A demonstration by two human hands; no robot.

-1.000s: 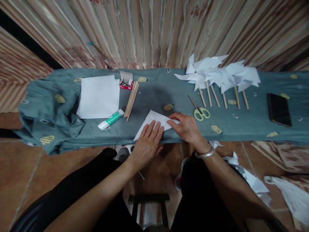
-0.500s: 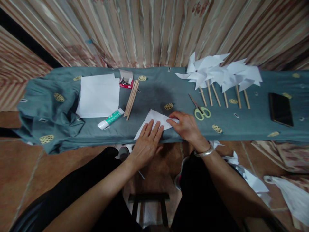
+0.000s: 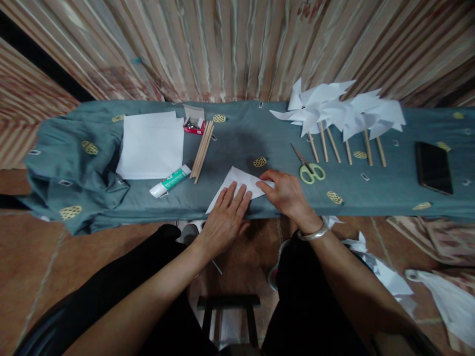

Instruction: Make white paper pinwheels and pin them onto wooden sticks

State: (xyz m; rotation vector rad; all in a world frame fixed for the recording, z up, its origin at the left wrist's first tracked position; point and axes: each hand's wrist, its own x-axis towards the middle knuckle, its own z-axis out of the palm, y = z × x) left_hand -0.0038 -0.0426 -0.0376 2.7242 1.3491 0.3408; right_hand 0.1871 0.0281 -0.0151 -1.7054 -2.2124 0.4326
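Note:
A white sheet of paper (image 3: 237,178), folded into a triangle, lies at the near edge of the cloth-covered table (image 3: 282,148). My left hand (image 3: 226,217) rests flat on it with the fingers stretched out. With thumb and forefinger, my right hand (image 3: 284,193) pinches the triangle's right corner. Green-handled scissors (image 3: 310,172) lie just beyond my right hand, blades pointing away. To the left are several wooden sticks (image 3: 202,153) and a glue tube (image 3: 169,182).
A stack of white paper (image 3: 152,146) and an open red box of small metal pieces (image 3: 193,120) are at the left. Several paper pinwheels (image 3: 322,104) on sticks lie at the back right, near a black phone (image 3: 433,167). Paper scraps (image 3: 389,277) litter the floor.
Both hands keep their places on the folded paper. The view has shifted very slightly; nothing else has visibly moved.

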